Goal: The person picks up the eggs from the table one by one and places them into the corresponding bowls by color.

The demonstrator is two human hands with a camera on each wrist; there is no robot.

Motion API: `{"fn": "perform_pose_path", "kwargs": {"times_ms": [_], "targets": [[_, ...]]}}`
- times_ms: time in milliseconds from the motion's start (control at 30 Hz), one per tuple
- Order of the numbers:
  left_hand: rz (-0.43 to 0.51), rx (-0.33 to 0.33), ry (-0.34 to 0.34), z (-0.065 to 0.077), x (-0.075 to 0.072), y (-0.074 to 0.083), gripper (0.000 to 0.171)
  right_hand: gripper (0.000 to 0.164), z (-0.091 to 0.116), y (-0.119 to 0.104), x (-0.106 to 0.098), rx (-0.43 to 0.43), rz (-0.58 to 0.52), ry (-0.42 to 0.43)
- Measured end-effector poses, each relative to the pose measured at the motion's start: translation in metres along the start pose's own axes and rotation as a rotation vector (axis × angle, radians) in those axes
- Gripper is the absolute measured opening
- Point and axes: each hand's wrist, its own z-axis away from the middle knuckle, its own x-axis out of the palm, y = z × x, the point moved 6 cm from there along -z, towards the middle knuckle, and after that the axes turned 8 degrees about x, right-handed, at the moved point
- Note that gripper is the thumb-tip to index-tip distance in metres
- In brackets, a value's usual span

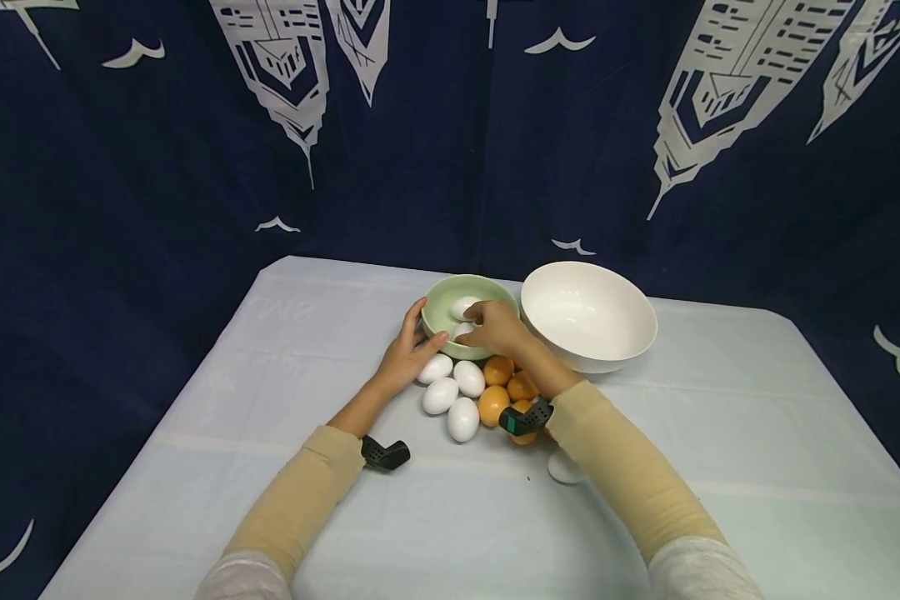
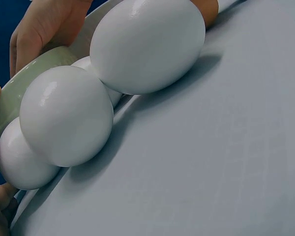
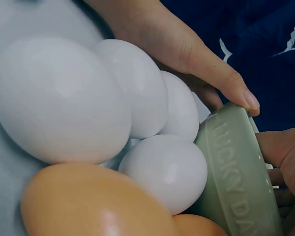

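A small light-green bowl stands towards the back of the table, with lettering on its outside in the right wrist view. My left hand grips its left side, thumb at the rim and fingers round the wall. Inside the bowl lies a white egg. My right hand reaches over the rim and holds a second white egg between thumb and fingers, low in the bowl. In front of the bowl are several white eggs beside several brown eggs, some partly hidden by the right wrist.
A large white bowl stands just right of the green one. Another white egg lies apart, partly under the right forearm. A dark blue cloth with white drawings hangs behind the pale-covered table.
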Motion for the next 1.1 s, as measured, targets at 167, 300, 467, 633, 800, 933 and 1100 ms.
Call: {"fn": "perform_pose_path", "kwargs": {"times_ms": [167,300,467,633,800,933,1100], "targets": [[-0.013,-0.005,0.007,0.000,0.000,0.001,0.072,0.056,0.009,0.005,-0.006,0.038,-0.124,0.000],[-0.012,-0.010,0.006,0.000,0.000,0.002,0.072,0.053,0.017,0.007,-0.012,0.041,-0.149,0.005],[-0.003,-0.008,0.007,0.000,0.000,0.003,0.073,0.049,0.029,0.007,-0.018,0.022,-0.176,0.007],[0.004,0.005,0.003,-0.001,0.001,0.001,0.074,0.046,0.039,0.009,-0.022,0.004,-0.230,0.007],[0.000,0.010,0.011,-0.001,0.001,-0.001,0.073,0.043,0.051,0.012,-0.023,-0.013,-0.291,0.006],[-0.013,0.010,0.013,0.000,0.001,-0.001,0.072,0.042,0.062,0.015,-0.022,-0.012,-0.360,-0.013],[-0.015,0.015,0.007,0.000,0.002,0.002,0.072,0.043,0.073,0.019,-0.023,0.001,-0.430,-0.021]]}}
